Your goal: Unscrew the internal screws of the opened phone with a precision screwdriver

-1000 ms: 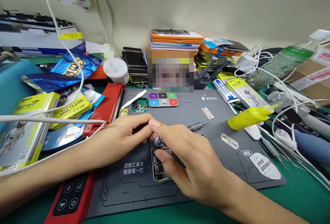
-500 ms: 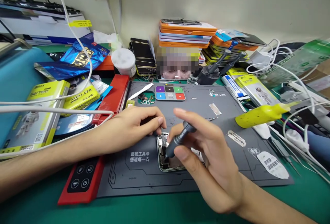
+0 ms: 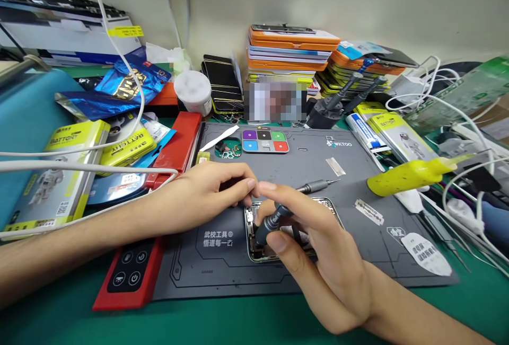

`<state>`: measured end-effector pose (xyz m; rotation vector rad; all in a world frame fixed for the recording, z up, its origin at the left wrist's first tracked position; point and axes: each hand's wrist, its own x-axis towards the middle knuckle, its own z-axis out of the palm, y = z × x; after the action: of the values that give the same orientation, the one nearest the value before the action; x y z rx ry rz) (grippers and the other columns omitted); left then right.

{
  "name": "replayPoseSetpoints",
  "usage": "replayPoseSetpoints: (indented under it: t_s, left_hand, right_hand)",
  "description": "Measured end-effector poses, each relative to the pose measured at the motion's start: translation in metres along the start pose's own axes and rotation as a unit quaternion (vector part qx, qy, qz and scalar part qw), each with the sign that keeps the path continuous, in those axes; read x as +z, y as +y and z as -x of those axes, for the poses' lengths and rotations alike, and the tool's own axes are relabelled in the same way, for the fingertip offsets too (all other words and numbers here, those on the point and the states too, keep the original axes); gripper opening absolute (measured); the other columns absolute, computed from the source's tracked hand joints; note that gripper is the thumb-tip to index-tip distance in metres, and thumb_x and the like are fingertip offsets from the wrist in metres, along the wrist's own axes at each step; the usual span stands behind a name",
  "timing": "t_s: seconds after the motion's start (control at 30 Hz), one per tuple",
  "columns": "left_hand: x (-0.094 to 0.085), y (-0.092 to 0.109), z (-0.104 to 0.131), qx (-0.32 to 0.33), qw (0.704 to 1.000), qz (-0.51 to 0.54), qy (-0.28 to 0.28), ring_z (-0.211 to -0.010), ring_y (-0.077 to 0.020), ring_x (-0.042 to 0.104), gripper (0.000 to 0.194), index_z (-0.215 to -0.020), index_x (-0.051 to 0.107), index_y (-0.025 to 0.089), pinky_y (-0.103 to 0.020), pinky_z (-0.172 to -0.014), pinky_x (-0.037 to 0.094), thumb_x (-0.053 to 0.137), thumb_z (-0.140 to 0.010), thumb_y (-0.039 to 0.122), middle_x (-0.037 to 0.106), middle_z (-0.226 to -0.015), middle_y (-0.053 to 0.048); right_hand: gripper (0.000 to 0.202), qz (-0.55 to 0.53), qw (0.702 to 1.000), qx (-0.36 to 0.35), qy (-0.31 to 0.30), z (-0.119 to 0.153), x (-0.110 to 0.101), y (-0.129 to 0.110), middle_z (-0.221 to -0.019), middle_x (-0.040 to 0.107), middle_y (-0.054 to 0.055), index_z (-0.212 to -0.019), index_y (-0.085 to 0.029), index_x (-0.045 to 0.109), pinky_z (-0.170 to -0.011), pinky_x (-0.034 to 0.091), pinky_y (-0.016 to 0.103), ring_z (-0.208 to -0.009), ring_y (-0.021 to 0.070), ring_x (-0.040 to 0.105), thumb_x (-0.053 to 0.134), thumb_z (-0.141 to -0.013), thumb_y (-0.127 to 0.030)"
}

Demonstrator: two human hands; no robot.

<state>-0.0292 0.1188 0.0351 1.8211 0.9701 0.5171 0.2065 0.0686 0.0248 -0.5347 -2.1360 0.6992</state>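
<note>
An opened phone (image 3: 306,238) lies on the grey mat, its inner parts showing. My right hand (image 3: 324,249) is closed on a dark screwdriver (image 3: 270,224), gripped between thumb and fingers, with its lower end over the phone's left part; the tip is hidden. My left hand (image 3: 217,188) rests at the phone's upper left corner, fingers curled together; whether something small is between them is hidden. A second screwdriver (image 3: 317,186) lies on the mat just behind the phone.
Behind on the grey mat (image 3: 222,281) lie a coloured tray (image 3: 264,141) and a white stick (image 3: 219,138). A razor blade (image 3: 369,212) and a yellow bottle (image 3: 409,176) are at the right. A red device (image 3: 129,276) borders the mat's left, near white cables.
My right hand has tilted, its index fingertip moving left to my left hand's fingers. The second screwdriver and more of the phone now show. The whole view has shifted slightly.
</note>
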Motion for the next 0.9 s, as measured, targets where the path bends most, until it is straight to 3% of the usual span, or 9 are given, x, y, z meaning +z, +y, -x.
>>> replayPoseSetpoints:
  t_s: [0.2, 0.33, 0.7, 0.9]
  left_hand:
    - [0.0004, -0.0013, -0.0003, 0.004, 1.0, -0.023, 0.0, -0.083, -0.0119, 0.063, 0.029, -0.094, 0.069, 0.024, -0.023, -0.079, 0.046, 0.05, -0.113, 0.033, 0.071, -0.088, 0.007]
    - [0.0006, -0.001, -0.0016, 0.002, 1.0, -0.028, 0.0, -0.081, -0.0112, 0.061, 0.03, -0.09, 0.065, 0.023, -0.022, -0.078, 0.045, 0.05, -0.113, 0.032, 0.068, -0.085, 0.007]
    - [0.0006, -0.0026, -0.0019, 0.012, 1.0, -0.018, 0.002, -0.083, -0.011, 0.062, 0.029, -0.088, 0.065, 0.023, -0.022, -0.08, 0.046, 0.051, -0.113, 0.03, 0.069, -0.087, 0.008]
    - [0.0006, -0.0007, -0.0014, 0.005, 1.0, -0.01, 0.002, -0.086, -0.0119, 0.065, 0.028, -0.093, 0.069, 0.024, -0.023, -0.08, 0.048, 0.051, -0.112, 0.033, 0.073, -0.091, 0.007]
  right_hand:
    - [0.068, 0.001, 0.999, 0.018, 0.036, 0.0019, 0.004, 0.0018, -0.165, 0.055, 0.016, -0.166, -0.011, 0.031, -0.127, 0.052, 0.033, -0.154, 0.0177, 0.055, 0.051, -0.103, 0.004]
    - [0.068, 0.007, 1.0, 0.017, 0.021, 0.0019, 0.0036, 0.0037, -0.168, 0.051, 0.017, -0.167, -0.01, 0.03, -0.13, 0.049, 0.036, -0.159, 0.0198, 0.049, 0.05, -0.104, 0.004]
    - [0.062, 0.04, 0.999, 0.001, 0.015, -0.0004, 0.0038, 0.0052, -0.165, 0.055, 0.015, -0.164, -0.006, 0.033, -0.129, 0.046, 0.024, -0.156, 0.0134, 0.05, 0.05, -0.105, 0.001]
    - [0.06, 0.083, 0.996, -0.017, 0.015, -0.0024, 0.0015, 0.0053, -0.154, 0.064, 0.013, -0.161, -0.004, 0.037, -0.119, 0.051, 0.018, -0.139, 0.0106, 0.062, 0.052, -0.103, 0.001]
